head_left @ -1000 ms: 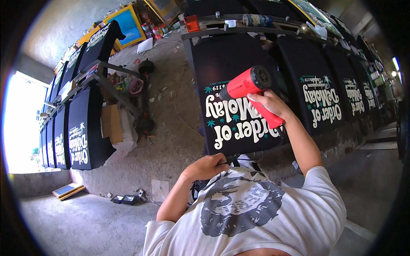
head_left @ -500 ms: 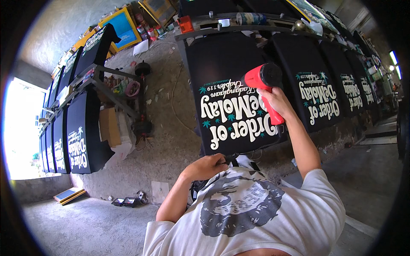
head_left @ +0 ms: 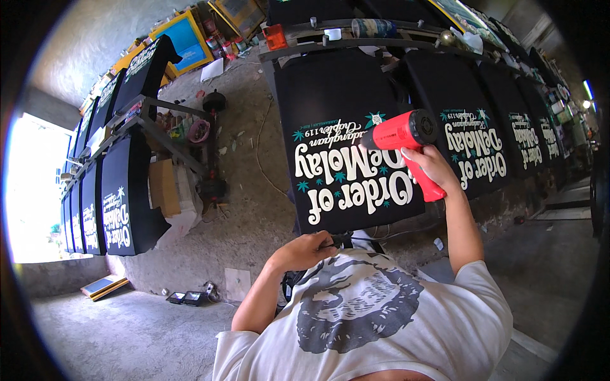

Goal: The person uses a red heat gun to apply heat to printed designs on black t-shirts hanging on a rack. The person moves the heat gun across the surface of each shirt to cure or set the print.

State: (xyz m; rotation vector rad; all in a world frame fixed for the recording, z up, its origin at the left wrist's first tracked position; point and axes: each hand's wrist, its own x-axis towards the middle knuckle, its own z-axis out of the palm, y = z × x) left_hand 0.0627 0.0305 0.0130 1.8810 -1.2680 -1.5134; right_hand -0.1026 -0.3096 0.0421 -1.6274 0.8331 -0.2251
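Note:
My right hand (head_left: pixel 435 168) is wrapped round the handle of a red heat gun (head_left: pixel 397 132) with a dark nozzle and black rear cap. The gun hovers above a black shirt (head_left: pixel 327 86) spread flat, its nozzle pointing left across the print. White lettering and small green leaf shapes make up that print, upside down to me. My left hand (head_left: pixel 304 251) rests by my waist near the shirt's close edge, fingers curled. Whatever it may hold is hidden.
More printed black shirts (head_left: pixel 445 82) lie in a row to the right, and others (head_left: pixel 125 190) hang over a rack at left. A metal rail (head_left: pixel 305 47) carrying a red container (head_left: pixel 275 37) and a can (head_left: pixel 373 28) runs along the far side. A cord trails nearby.
My right hand has carried the heat gun to the right and slightly nearer me, uncovering more of the print. My left hand stays about where it was.

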